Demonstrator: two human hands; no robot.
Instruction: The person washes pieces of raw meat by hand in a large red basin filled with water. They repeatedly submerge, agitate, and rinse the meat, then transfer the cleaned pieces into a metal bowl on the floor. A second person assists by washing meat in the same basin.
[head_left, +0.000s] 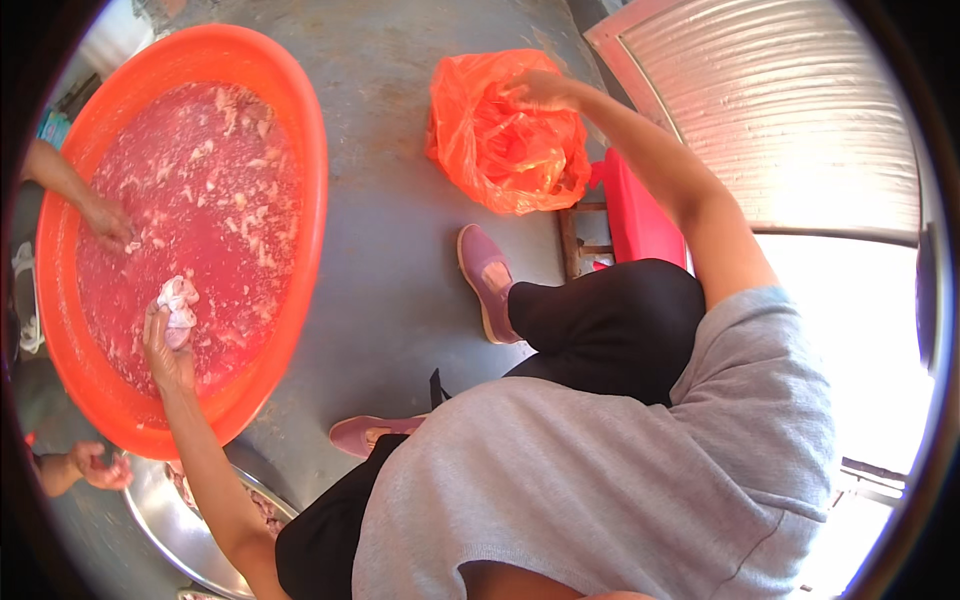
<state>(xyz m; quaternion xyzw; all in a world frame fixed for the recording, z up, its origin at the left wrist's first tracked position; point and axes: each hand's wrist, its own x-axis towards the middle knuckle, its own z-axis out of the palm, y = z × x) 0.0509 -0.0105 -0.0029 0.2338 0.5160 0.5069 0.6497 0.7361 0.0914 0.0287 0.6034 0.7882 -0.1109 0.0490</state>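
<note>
My left hand (169, 349) holds a pale, wet clump of what looks like raw meat or offal (178, 301) above the reddish liquid in a large orange plastic tub (313, 172). Whitish scraps float all over that liquid. Out to the right, my right hand (541, 91) reaches into the mouth of an orange plastic bag (480, 169) standing on the floor. Its fingers are partly blurred against the bag, so whether they grip the plastic or something inside cannot be told.
Another person's hand (112, 223) dips into the tub's left side; a further hand (101, 466) is near a metal basin (154, 517) of meat pieces. A pink covered seat or stool (637, 217) stands beside my knee. Behind it is a corrugated panel (787, 112).
</note>
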